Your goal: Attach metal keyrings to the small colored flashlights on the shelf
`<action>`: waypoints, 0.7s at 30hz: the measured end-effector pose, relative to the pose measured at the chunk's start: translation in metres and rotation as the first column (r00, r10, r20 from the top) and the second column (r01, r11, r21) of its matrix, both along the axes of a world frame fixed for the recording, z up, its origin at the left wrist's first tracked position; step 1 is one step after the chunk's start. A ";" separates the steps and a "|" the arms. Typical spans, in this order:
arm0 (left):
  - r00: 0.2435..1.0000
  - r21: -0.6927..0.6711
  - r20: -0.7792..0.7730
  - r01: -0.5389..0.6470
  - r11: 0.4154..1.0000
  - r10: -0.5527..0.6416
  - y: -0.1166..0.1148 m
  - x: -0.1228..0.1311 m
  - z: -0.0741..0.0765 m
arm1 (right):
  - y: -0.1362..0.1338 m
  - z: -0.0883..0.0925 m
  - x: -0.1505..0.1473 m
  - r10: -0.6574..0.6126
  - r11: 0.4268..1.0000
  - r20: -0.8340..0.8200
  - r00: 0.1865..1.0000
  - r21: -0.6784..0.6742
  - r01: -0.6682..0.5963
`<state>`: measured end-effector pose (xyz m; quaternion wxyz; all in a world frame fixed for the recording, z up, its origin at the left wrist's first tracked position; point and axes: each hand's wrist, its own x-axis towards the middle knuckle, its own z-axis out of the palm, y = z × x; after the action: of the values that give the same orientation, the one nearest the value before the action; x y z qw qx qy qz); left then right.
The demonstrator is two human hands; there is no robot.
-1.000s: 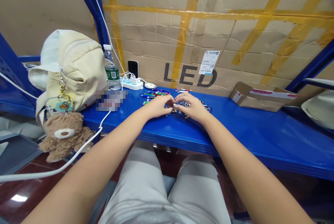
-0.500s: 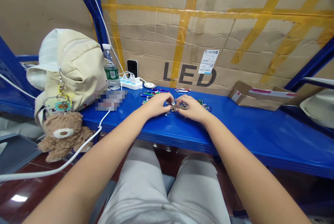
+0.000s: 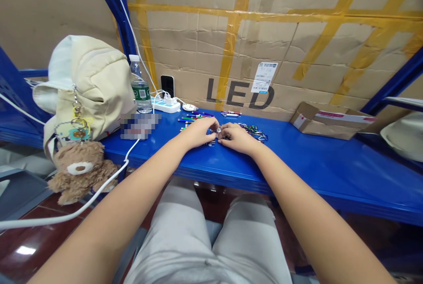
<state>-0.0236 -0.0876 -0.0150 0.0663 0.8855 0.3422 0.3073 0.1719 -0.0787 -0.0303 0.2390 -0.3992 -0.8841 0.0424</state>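
Observation:
My left hand [image 3: 202, 132] is curled, its thumb and fingers closing at the edge of a small shiny round-ended piece [image 3: 218, 129]. My right hand [image 3: 237, 137] meets it from the other side, fingers bent together and touching or almost touching that piece. Whatever lies inside my right fingers is hidden. Slim coloured metal tubes [image 3: 187, 120] lie in a row beyond my left hand. A heap of colourful metal clips [image 3: 257, 131] sits just past my right hand, which mostly covers the small dark pieces beneath it.
On the blue shelf [image 3: 297, 165], an open cardboard box [image 3: 333, 123] stands at right. A red and a silver tube [image 3: 231, 114] lie farther back. A power strip [image 3: 167, 105], water bottle [image 3: 141, 87] and cream backpack [image 3: 95, 85] are at left. A large carton [image 3: 198, 50] forms the back.
My right hand has shifted left and closed in toward my left hand, covering the small dark pieces and uncovering more of the clips. My left hand stays almost still.

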 end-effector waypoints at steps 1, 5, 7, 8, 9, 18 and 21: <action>1.000 -0.003 0.002 0.002 1.000 -0.002 0.000 0.000 0.000 | -0.001 0.001 0.001 0.002 1.000 -0.036 0.999 -0.006 -0.002; 1.000 -0.012 0.006 0.008 1.000 -0.008 -0.001 0.000 0.000 | -0.003 0.004 0.003 -0.040 0.999 -0.135 0.990 -0.026 0.036; 1.000 -0.010 0.008 0.009 1.000 -0.009 -0.001 0.000 0.000 | -0.002 0.004 0.004 -0.062 0.998 -0.090 0.994 -0.033 0.059; 1.000 -0.009 0.010 0.010 1.000 -0.009 -0.001 0.000 0.000 | -0.002 0.004 0.004 -0.068 0.997 -0.063 0.996 -0.030 0.066; 1.000 -0.008 0.011 0.010 1.000 -0.010 -0.001 0.000 0.000 | -0.002 0.003 0.004 -0.071 0.997 -0.042 0.997 -0.024 0.070; 1.000 -0.001 -0.003 0.001 1.000 -0.001 0.000 -0.001 -0.001 | 0.006 -0.003 0.002 -0.083 0.996 -0.001 0.997 -0.027 0.083; 1.000 -0.001 0.000 0.001 1.000 -0.001 0.000 -0.001 -0.001 | 0.005 -0.001 0.003 -0.091 0.995 -0.044 0.995 -0.033 0.089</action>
<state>-0.0242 -0.0872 -0.0155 0.0669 0.8856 0.3417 0.3073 0.1752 -0.0734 -0.0312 0.2547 -0.4413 -0.8588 0.0543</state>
